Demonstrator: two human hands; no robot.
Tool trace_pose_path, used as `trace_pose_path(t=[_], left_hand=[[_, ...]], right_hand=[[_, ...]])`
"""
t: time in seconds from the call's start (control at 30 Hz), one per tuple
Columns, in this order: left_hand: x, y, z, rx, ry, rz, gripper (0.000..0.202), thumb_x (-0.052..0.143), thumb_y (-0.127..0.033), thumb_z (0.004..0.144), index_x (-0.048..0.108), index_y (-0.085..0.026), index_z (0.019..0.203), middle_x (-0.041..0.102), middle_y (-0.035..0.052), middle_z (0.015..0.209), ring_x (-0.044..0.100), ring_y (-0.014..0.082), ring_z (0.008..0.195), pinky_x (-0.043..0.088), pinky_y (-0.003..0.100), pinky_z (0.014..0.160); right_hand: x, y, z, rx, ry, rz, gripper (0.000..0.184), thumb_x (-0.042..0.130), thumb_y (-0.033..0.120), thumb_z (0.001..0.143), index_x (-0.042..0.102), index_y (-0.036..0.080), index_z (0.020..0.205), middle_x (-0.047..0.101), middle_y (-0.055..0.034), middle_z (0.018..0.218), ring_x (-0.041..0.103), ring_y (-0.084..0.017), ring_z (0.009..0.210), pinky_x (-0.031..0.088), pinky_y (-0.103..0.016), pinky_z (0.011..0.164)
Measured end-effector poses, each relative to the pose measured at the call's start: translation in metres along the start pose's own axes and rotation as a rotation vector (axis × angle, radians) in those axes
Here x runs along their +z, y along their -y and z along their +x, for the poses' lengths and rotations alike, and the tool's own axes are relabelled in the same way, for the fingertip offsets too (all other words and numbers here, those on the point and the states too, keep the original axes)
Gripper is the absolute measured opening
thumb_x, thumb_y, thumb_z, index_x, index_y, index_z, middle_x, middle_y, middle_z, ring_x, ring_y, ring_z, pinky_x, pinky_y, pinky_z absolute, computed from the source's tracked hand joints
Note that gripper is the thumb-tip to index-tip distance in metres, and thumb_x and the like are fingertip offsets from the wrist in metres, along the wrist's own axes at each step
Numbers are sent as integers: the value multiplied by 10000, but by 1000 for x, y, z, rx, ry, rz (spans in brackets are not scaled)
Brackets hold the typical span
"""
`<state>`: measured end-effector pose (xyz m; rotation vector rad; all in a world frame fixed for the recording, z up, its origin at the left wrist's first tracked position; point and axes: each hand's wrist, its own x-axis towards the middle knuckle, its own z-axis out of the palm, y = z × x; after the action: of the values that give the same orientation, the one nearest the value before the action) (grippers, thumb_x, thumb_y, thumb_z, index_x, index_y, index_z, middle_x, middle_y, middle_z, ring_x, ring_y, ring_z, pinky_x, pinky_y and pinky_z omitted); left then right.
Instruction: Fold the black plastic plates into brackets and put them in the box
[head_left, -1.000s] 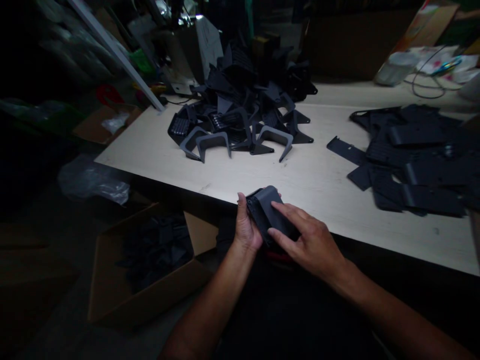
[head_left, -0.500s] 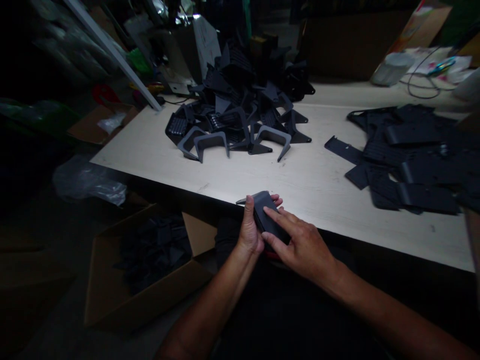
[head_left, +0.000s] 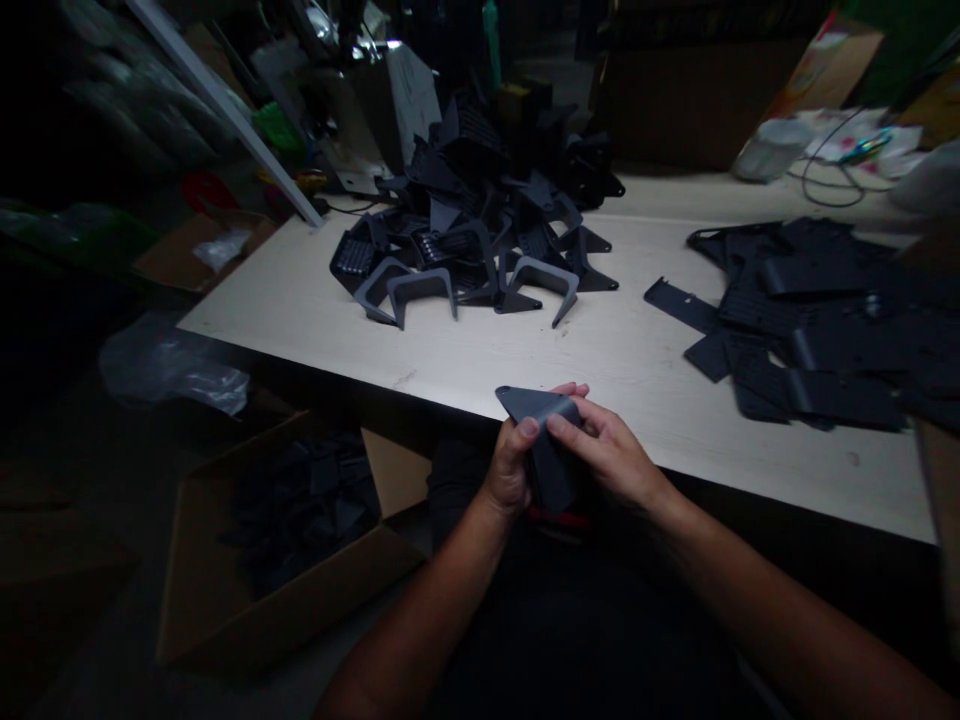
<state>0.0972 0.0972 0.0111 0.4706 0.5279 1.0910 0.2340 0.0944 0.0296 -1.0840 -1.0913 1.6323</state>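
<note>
The left hand (head_left: 510,470) and right hand (head_left: 609,450) hold a narrow, closed grip on a dark plastic bracket (head_left: 536,405) just above the near edge of the table (head_left: 600,350), well before a heap of brackets (head_left: 457,220).

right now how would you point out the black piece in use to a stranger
At the near edge of the table, below the heap of brackets, the left hand and right hand grip a dark bracket. It alone is held in the air, not lying in a heap.
</note>
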Motion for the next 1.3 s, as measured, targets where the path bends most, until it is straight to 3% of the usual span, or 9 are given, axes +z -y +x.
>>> trace_pose_path(t=[0.1, 0.2, 0.3, 0.53, 0.67, 0.77, 0.83, 0.97, 1.3], left_hand=[[0, -11, 7, -31, -144, -115, 686, 720, -696, 799, 718, -122, 1174, 751, 207, 1261, 648, 375, 1293, 473, 485, 1132], [1, -23, 14, -14, -396, -106, 341, 721, -513, 839, 674, -178, 886, 781, 90, 807, 766, 300, 997, 545, 464, 1018], [6, -26, 15, 20, -455, 24, 239, 737, -380, 800, 588, -203, 742, 665, 1, 587, 766, 271, 811, 570, 435, 926], [4, -33, 10, 177, -329, 509, 307, 638, -468, 921, 623, -214, 749, 697, 28, 667, 662, 206, 680, 486, 310, 725], [-10, -50, 5, 200, -15, 1178, 407, 590, -491, 984, 703, -201, 722, 683, 34, 746, 605, 196, 753, 397, 302, 710], [-13, -61, 1, 133, 248, 1417, 434, 630, -487, 969, 624, -197, 648, 529, -22, 631, 496, 151, 648, 302, 303, 633], [-12, -65, 1, 95, 311, 1414, 472, 678, -500, 933, 560, -189, 599, 428, -45, 581, 419, 123, 589, 252, 303, 590], [-15, -65, 2, 52, 176, 1164, 528, 679, -549, 916, 521, -186, 566, 376, -51, 559, 347, 102, 548, 234, 290, 544], [-18, -42, -7, -117, -101, 598, 482, 733, -536, 822, 500, -194, 576, 388, -45, 537, 316, 90, 471, 244, 256, 469]], right_hand=[[3, -4, -5, 26, 48, 12, 427, 809, 559, 862, 719, 201, 1078, 726, -20, 943, 665, -185, 846, 532, -287, 778], [8, -11, -14, 6, 78, -36, 345, 826, 504, 858, 713, 213, 1005, 680, 4, 855, 616, -169, 773, 502, -273, 712], [15, -15, -22, -110, -24, -113, 301, 830, 468, 853, 722, 229, 1001, 681, -8, 917, 619, -192, 857, 504, -296, 778], [0, 1, -23, -37, 42, -207, 291, 859, 464, 823, 718, 221, 902, 695, 5, 841, 621, -181, 780, 493, -289, 723], [-15, 10, -21, 68, 85, -306, 334, 878, 500, 798, 760, 207, 908, 724, 1, 826, 639, -185, 763, 488, -277, 674], [-16, 15, -20, 57, 117, -380, 308, 907, 471, 768, 788, 210, 880, 738, 7, 822, 650, -184, 770, 491, -272, 681], [-16, 20, -18, -13, 122, -483, 263, 918, 435, 761, 796, 221, 856, 738, 18, 796, 653, -176, 759, 482, -268, 688], [-24, 23, -16, -197, -4, -695, 258, 852, 482, 843, 812, 234, 900, 763, 6, 835, 675, -171, 759, 468, -271, 697], [-22, 7, -15, -183, -177, -423, 490, 719, 539, 936, 700, 165, 619, 510, 22, 537, 442, -102, 525, 313, -244, 482]])
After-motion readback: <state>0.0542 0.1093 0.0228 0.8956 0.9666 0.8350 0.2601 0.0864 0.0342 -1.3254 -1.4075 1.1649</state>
